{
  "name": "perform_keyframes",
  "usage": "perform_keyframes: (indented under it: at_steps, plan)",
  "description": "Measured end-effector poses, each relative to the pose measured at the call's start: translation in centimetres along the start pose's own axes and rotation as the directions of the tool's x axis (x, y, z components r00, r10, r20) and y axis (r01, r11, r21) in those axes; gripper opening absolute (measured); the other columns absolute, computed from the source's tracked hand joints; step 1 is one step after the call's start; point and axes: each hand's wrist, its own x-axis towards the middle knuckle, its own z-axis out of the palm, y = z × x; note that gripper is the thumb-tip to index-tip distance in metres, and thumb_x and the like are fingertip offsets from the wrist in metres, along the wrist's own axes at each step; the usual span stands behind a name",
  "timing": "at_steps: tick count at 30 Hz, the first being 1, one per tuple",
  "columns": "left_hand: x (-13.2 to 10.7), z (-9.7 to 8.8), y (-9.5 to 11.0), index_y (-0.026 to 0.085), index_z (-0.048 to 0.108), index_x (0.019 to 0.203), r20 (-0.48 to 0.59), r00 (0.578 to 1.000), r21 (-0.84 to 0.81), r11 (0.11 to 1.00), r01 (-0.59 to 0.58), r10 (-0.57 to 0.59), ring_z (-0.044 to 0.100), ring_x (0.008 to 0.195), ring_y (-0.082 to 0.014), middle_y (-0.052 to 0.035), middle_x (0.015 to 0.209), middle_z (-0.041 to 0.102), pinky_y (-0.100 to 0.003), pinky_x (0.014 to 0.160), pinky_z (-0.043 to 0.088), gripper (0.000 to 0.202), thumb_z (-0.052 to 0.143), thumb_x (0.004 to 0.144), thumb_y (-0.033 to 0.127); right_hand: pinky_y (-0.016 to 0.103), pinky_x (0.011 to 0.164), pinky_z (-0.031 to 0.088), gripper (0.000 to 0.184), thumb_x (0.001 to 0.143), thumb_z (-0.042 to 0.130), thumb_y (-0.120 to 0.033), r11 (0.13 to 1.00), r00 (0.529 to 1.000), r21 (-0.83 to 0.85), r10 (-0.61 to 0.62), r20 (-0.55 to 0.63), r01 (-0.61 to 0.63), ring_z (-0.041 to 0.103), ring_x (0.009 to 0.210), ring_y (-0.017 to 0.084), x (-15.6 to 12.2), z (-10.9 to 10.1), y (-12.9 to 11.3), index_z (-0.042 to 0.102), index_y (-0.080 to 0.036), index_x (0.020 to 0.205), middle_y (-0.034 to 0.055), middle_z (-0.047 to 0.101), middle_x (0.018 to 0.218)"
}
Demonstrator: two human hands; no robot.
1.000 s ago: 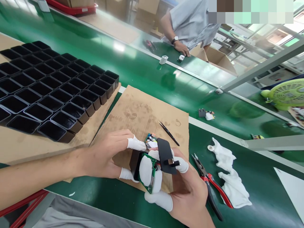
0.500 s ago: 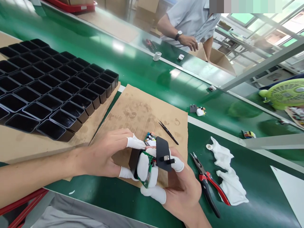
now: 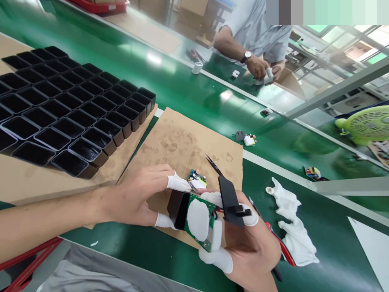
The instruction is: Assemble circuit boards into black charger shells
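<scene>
My left hand [image 3: 133, 198], with white finger cots on thumb and finger, grips a black plastic case [image 3: 176, 207] whose mouth faces right. My right hand [image 3: 253, 247], also in finger cots, holds a green circuit board [image 3: 192, 234] by its edges. A white putty-like pad [image 3: 198, 219] covers much of the board's face. The board's left edge is at the case mouth; I cannot tell whether it is inside. Beside the right fingers a black plug cover [image 3: 230, 196] with prongs stands tilted. Behind the hands, another circuit board [image 3: 197, 179] lies on the cardboard [image 3: 170, 142].
Rows of black cases [image 3: 75, 101] fill the left. Tweezers [image 3: 213, 164] lie on the cardboard. Red-handled pliers [image 3: 284, 247] and white cloth pieces [image 3: 299, 239] are at right. Several small assemblies, one a plug board [image 3: 247, 138], sit along the green bench. Opposite, a co-worker's hands [image 3: 264, 71] hold something white.
My right hand has moved right, drawing the board and plug cover away from the case, so more of the board shows. My left hand stays nearly in place. The co-worker's hands have come together.
</scene>
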Motion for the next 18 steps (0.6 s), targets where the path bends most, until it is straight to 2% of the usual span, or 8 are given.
perform_keyframes:
  at_steps: [5,8,11,14,18]
  plan:
    - [0.09,0.08,0.11,0.024,0.066,0.142,0.003,1.000,0.007,1.000,0.008,-0.008,0.071,0.093,-0.0228,-0.0055,0.107,0.077,-0.033,0.084,0.056,0.058,0.095,0.092,0.031,0.059,0.101,0.070,0.075,0.081,0.106,-0.033,1.000,1.000,0.003,-0.015,0.014,0.015,0.081,0.117,0.041,0.14,0.15,-0.09,0.073,-0.030,0.149,0.0143,0.081,0.131]
    - [0.10,0.08,0.05,0.023,0.065,0.142,0.016,1.000,0.022,1.000,-0.016,0.015,0.071,0.093,-0.0230,-0.0063,0.107,0.077,-0.033,0.083,0.056,0.056,0.093,0.095,0.032,0.055,0.097,0.070,0.082,0.081,0.106,-0.030,0.999,0.998,0.007,-0.039,0.043,0.038,0.081,0.114,0.039,0.37,0.27,-0.13,0.069,-0.035,0.154,0.0127,0.080,0.131]
    - [0.14,0.06,-0.02,0.022,0.066,0.141,0.008,1.000,0.026,0.999,-0.022,0.022,0.071,0.090,-0.0224,-0.0051,0.103,0.075,-0.033,0.081,0.056,0.057,0.094,0.093,0.034,0.050,0.091,0.070,0.092,0.081,0.104,-0.021,0.996,0.993,-0.010,-0.090,0.071,0.091,0.080,0.107,0.036,0.44,0.30,-0.08,0.063,-0.041,0.160,0.0101,0.079,0.130]
    - [0.17,0.06,0.01,0.025,0.066,0.142,-0.002,1.000,0.024,0.999,-0.021,0.021,0.070,0.089,-0.0219,-0.0036,0.102,0.075,-0.032,0.081,0.056,0.057,0.094,0.093,0.035,0.050,0.085,0.072,0.099,0.081,0.102,-0.018,0.994,0.992,-0.040,-0.096,0.077,0.099,0.080,0.100,0.035,0.30,0.31,-0.01,0.056,-0.042,0.166,0.0108,0.079,0.129]
    - [0.11,0.11,-0.02,0.024,0.065,0.141,-0.003,1.000,0.023,1.000,-0.013,0.013,0.072,0.090,-0.0217,-0.0034,0.103,0.075,-0.032,0.081,0.057,0.057,0.095,0.094,0.036,0.051,0.086,0.072,0.093,0.089,0.096,-0.022,0.992,0.990,-0.077,-0.092,0.107,0.101,0.079,0.103,0.036,0.28,0.36,-0.13,0.052,-0.040,0.169,0.0135,0.077,0.130]
